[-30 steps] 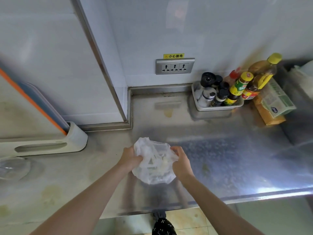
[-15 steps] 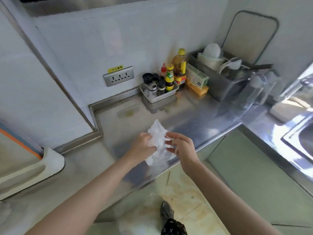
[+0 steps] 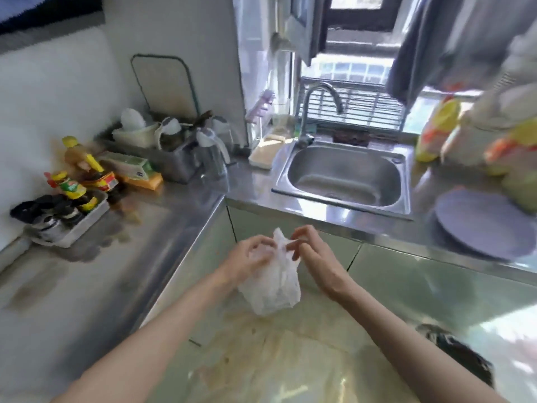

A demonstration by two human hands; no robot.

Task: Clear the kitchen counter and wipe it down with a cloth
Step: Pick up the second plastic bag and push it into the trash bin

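Once held over counter (image 3: 87,286), plastic bag (image 3: 273,286) now above floor (image 3: 276,359)

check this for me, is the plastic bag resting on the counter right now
No, the plastic bag hangs in the air over the floor, held by the left hand and right hand, off the counter.

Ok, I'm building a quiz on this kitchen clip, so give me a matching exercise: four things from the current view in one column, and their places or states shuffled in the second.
Things:
1. plastic bag
2. purple plate
3. sauce bottles
4. faucet

Places or states:
A. standing in a metal tray by the wall
B. held in both hands, off the counter, over the floor
C. lying flat on the counter right of the sink
D. rising behind the sink basin

Pairs: 1-B, 2-C, 3-A, 4-D
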